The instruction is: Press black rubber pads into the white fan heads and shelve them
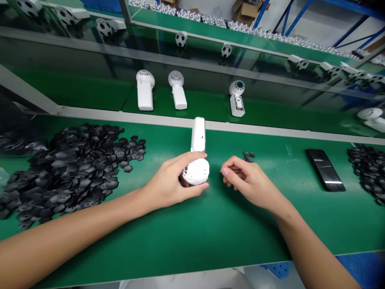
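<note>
White handheld fan (196,172) gripped in left hand (171,180), fingers (192,157) wrapped over round head, handle pointing away across green counter (186,245). Right hand (251,180) just beside fan, fingers (227,172) loosely curled, nothing visible held. Black hexagonal pieces (72,168) heaped left.

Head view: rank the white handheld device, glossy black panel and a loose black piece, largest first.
White handheld device and glossy black panel: too close to rank, given nearness. Smallest: loose black piece.

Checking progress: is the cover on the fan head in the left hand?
On: a white vented cover encloses the head, held by the left hand.
</note>
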A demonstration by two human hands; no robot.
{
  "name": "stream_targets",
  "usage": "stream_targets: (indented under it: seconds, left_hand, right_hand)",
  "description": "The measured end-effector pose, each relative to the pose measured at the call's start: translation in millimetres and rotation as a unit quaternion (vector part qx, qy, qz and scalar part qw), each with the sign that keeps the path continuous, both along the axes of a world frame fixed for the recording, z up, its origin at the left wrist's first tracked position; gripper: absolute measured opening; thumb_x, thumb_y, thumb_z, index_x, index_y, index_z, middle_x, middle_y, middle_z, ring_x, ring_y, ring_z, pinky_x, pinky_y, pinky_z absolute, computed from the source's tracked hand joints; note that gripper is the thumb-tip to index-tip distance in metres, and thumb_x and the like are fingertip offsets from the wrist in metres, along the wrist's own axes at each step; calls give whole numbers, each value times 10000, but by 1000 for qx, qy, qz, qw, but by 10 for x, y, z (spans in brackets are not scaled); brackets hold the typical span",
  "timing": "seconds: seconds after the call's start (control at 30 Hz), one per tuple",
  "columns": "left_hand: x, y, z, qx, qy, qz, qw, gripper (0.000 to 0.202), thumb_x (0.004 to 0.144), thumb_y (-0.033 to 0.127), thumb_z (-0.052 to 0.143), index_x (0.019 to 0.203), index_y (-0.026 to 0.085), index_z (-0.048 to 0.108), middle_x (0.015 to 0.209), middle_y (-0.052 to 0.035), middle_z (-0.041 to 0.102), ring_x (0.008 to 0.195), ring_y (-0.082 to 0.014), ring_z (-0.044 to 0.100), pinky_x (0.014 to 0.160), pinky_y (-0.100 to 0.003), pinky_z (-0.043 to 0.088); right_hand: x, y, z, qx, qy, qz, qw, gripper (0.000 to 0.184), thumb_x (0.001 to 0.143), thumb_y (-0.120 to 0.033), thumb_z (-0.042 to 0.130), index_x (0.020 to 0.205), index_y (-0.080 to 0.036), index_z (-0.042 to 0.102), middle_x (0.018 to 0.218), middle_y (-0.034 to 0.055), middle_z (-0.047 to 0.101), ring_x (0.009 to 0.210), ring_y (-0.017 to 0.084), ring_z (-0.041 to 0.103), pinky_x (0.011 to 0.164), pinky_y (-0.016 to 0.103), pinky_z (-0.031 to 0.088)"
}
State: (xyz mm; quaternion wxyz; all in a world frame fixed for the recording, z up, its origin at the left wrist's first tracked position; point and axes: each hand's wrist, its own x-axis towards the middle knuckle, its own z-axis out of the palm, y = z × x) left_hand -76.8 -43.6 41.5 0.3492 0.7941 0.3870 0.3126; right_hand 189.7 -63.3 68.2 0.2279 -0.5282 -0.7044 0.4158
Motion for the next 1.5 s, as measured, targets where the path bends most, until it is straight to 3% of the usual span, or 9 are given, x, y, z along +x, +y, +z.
stream_targets:
  seconds: [0.2, 0.33, 0.5, 0.67, 0.8, 1.0, 1.17, 1.37, 1.5]
  left_hand:
    - [13, 2, -92, 41, -23, -8, 999, 549, 927, 164, 719, 1403, 282, 473, 1218, -70, 572, 1044, -207, 618, 899, -318, 518]
    - [37, -27, -88, 25, -18, -30, 999, 547, 958, 148, 666, 1439, 294, 451, 1225, -74, 525, 1027, -193, 596, 882, -307, 519]
    - [60, -59, -32, 18, -27, -69, 997, 678, 909, 285, 754, 1505, 308, 432, 1259, -86, 503, 1095, -226, 570, 909, -346, 545]
    - [111, -82, -13, 1, -44, -44, 998, 699, 834, 479, 865, 1414, 294, 520, 1221, -86, 527, 1103, -255, 580, 904, -394, 576]
    - [148, -120, 19, 28, -78, -34, 996, 517, 886, 400, 842, 1321, 290, 585, 1175, -73, 555, 1037, -223, 593, 866, -367, 568]
    - [125, -139, 110, 89, -96, -70, 989, 512, 854, 338, 866, 1282, 272, 593, 1058, -57, 575, 964, -211, 569, 756, -316, 528]
    - [77, -94, 97, 72, -123, -85, 986, 461, 860, 331, 850, 1259, 249, 633, 1000, -48, 623, 879, -192, 602, 726, -304, 516]
    - [-21, 18, 74, -74, -112, -35, 990, 229, 953, 293, 714, 1176, 242, 720, 941, 0, 701, 703, -126, 600, 641, -260, 462]
    - [-70, 66, 81, -159, -146, -45, 975, 247, 969, 342, 708, 1198, 259, 744, 903, 13, 718, 651, -114, 597, 585, -241, 444]
  right_hand:
    - [-200, -114, -3, -103, 190, -27, 976, 219, 966, -373, 770, 1098, -206, 820, 907, 54, 833, 830, 210, 817, 774, 316, 695]
    - [-257, -133, -4, -102, 214, -63, 970, 154, 916, -353, 830, 922, -199, 830, 781, 31, 817, 720, 189, 802, 697, 274, 691]
    - [-329, -162, -20, -54, 165, -73, 982, 123, 913, -336, 828, 883, -220, 803, 785, 5, 807, 705, 169, 786, 646, 228, 649]
    - [-433, -202, -19, -3, 138, -111, 984, 191, 845, -364, 886, 795, -225, 765, 726, -15, 784, 552, 144, 715, 491, 216, 565]
    - [-466, -260, -15, 32, 133, -107, 985, 197, 847, -345, 893, 743, -242, 762, 693, -22, 778, 568, 154, 713, 507, 236, 550]
    - [-433, -279, -64, 155, 102, -26, 982, 280, 928, -353, 832, 729, -233, 676, 670, -40, 703, 580, 124, 625, 550, 245, 475]
    - [-168, -139, 73, 164, 59, 116, 978, 224, 1091, -356, 594, 945, -240, 717, 865, -5, 758, 767, 153, 705, 723, 269, 532]
    - [433, 75, 156, 190, -175, -8, 966, 191, 1077, -346, 614, 1036, -251, 775, 1011, 29, 802, 871, 217, 750, 745, 317, 550]
    - [640, 127, 50, 166, -266, 29, 949, 236, 1090, -322, 576, 1179, -271, 788, 1142, 52, 767, 964, 252, 748, 819, 369, 564]
